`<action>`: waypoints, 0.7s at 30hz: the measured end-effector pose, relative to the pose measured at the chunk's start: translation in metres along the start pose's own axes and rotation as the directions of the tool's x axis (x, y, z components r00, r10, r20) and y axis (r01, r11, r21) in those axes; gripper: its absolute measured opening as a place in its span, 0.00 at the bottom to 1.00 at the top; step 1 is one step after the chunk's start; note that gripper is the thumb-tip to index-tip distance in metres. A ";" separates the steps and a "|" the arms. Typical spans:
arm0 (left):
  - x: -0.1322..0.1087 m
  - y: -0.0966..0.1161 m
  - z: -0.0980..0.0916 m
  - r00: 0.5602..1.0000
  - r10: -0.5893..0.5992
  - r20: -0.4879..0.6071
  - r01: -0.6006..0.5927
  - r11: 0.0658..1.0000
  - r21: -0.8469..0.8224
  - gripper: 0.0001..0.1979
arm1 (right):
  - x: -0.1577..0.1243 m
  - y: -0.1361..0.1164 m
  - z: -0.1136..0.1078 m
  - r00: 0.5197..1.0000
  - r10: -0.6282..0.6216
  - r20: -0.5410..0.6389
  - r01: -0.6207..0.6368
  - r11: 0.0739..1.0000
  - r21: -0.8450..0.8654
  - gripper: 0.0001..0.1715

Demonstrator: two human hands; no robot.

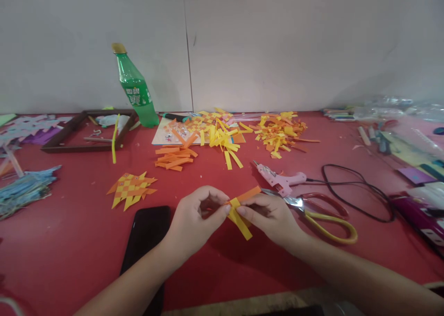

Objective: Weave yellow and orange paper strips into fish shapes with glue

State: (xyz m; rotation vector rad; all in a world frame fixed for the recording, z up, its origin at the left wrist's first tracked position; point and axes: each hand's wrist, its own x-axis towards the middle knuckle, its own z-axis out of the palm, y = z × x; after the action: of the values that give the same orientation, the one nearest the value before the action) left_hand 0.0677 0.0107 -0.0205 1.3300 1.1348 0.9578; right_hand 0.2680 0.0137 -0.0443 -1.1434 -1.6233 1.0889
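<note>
Between my two hands, above the red table (208, 270), are folded paper strips, a yellow strip (242, 223) crossing an orange strip (250, 193). My left hand (197, 219) pinches the crossing from the left with thumb and fingers. From the right, my right hand (272, 216) pinches the same strips, its thumb on the yellow one. A woven yellow-and-orange paper fish (132, 189) lies to the left. Beyond my hands are a pile of orange strips (176, 157) and loose yellow strips (222, 138).
Close by my right hand lie scissors (329, 226) with red and yellow handles and a pink glue gun (282, 179) with a black cord. A black phone (147, 233) is beside my left forearm. A green bottle (137, 92) and brown frame (65, 147) stand near the wall.
</note>
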 end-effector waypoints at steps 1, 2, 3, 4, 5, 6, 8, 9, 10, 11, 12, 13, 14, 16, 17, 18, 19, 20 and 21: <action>0.000 0.000 0.000 1.000 0.003 -0.002 -0.003 1.000 0.002 0.06 | 0.000 0.001 0.000 1.000 -0.001 -0.002 0.001 1.000 0.005 0.10; 0.000 0.000 0.000 1.000 0.007 -0.004 -0.007 1.000 0.002 0.06 | -0.001 0.002 0.000 1.000 0.002 0.001 -0.002 1.000 0.013 0.10; 0.001 0.000 0.000 1.000 0.010 -0.006 -0.010 1.000 0.002 0.06 | -0.001 0.002 0.000 1.000 0.006 0.010 -0.006 1.000 0.028 0.11; 0.001 0.000 0.000 1.000 0.013 -0.010 -0.013 1.000 0.001 0.06 | -0.001 0.002 0.000 1.000 0.008 0.024 -0.009 0.999 0.051 0.11; 0.001 0.000 0.001 1.000 0.014 -0.014 -0.014 1.000 -0.001 0.06 | 0.000 0.002 0.000 0.999 0.007 0.044 -0.010 0.997 0.076 0.11; 0.001 0.000 0.001 1.000 0.014 -0.017 -0.014 1.000 -0.003 0.06 | 0.000 0.002 0.000 0.998 0.001 0.065 -0.008 0.995 0.101 0.11; 0.001 0.001 0.001 1.000 0.013 -0.018 -0.013 1.000 0.000 0.05 | 0.000 0.000 0.000 0.996 -0.020 0.090 0.008 0.991 0.136 0.11; 0.000 0.001 0.001 1.000 0.013 -0.018 -0.013 1.000 0.004 0.05 | 0.000 -0.001 0.001 0.995 -0.029 0.092 0.015 0.989 0.146 0.10; 0.000 0.002 0.001 1.000 0.013 -0.013 -0.013 1.000 0.010 0.05 | 0.000 -0.002 0.001 0.996 -0.033 0.088 0.019 0.988 0.156 0.10; 0.000 0.002 0.001 1.000 0.016 -0.009 -0.016 1.000 0.016 0.05 | 0.000 -0.002 0.001 0.997 -0.034 0.071 0.022 0.985 0.171 0.10; 0.001 0.002 0.001 1.000 0.019 -0.004 -0.019 1.000 0.022 0.05 | -0.001 -0.003 0.002 0.998 -0.029 0.048 0.019 0.982 0.188 0.10; 0.001 0.003 0.002 1.000 0.024 0.002 -0.024 0.999 0.025 0.05 | -0.001 -0.003 0.002 0.999 -0.017 0.027 0.012 0.979 0.204 0.11; 0.001 0.003 0.002 1.000 0.028 0.006 -0.028 0.999 0.026 0.05 | -0.001 -0.004 0.002 1.000 -0.004 0.009 0.002 0.976 0.216 0.12; 0.001 0.003 0.003 0.999 0.033 0.015 -0.034 0.999 0.020 0.04 | -0.001 -0.005 0.002 1.000 0.010 -0.014 -0.006 0.974 0.226 0.12; 0.001 0.003 0.003 0.999 0.036 0.020 -0.036 0.999 0.014 0.04 | -0.001 -0.005 0.002 1.000 0.008 -0.015 -0.004 0.975 0.222 0.11; 0.001 0.003 0.003 0.999 0.038 0.025 -0.039 0.999 0.009 0.05 | -0.001 -0.006 0.001 1.000 0.000 -0.014 0.003 0.977 0.212 0.10; 0.001 0.003 0.003 0.999 0.042 0.027 -0.042 0.999 0.007 0.05 | -0.001 -0.007 0.001 1.000 -0.014 -0.019 0.018 0.980 0.199 0.09; 0.000 0.002 0.003 0.998 0.046 0.030 -0.046 0.999 0.006 0.05 | 0.000 -0.007 0.000 0.999 -0.029 -0.023 0.033 0.983 0.183 0.07; 0.000 0.002 0.003 0.998 0.053 0.031 -0.053 0.999 0.006 0.06 | 0.000 -0.008 0.000 0.999 -0.044 -0.025 0.047 0.985 0.168 0.06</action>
State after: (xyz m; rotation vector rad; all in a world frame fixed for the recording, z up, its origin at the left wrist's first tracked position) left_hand 0.0711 0.0101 -0.0188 1.3812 1.0850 0.9695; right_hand 0.2662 0.0119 -0.0368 -0.9996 -1.5031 1.1568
